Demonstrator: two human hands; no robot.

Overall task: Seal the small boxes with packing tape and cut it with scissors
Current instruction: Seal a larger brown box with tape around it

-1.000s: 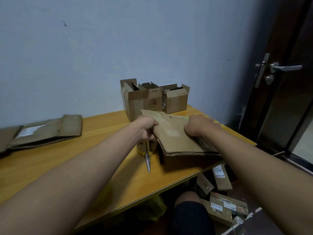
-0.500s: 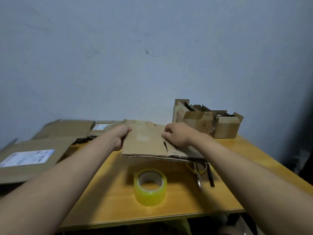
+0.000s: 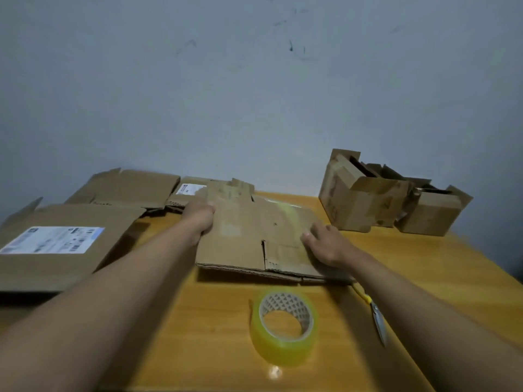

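Two hands on the flattened box stack (image 3: 254,236) at frame centre; left hand (image 3: 199,216) clenched on its left edge, right hand (image 3: 325,244) pressing flat, fingers spread, grasping nothing. Below, tape roll (image 3: 284,328) standing free; scissors (image 3: 375,315) lower right, blades pointing down-frame, nearer the right hand.

A wooden table (image 3: 424,267) stands against a scuffed grey wall (image 3: 254,94), with large flattened labelled cartons (image 3: 56,250) at its left.

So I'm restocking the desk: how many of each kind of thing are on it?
Tape roll: 1
Scissors: 1
Upright boxes: 2
Flattened cardboard, separate stacks: 4, though overlaps hide some edges
Total: 8
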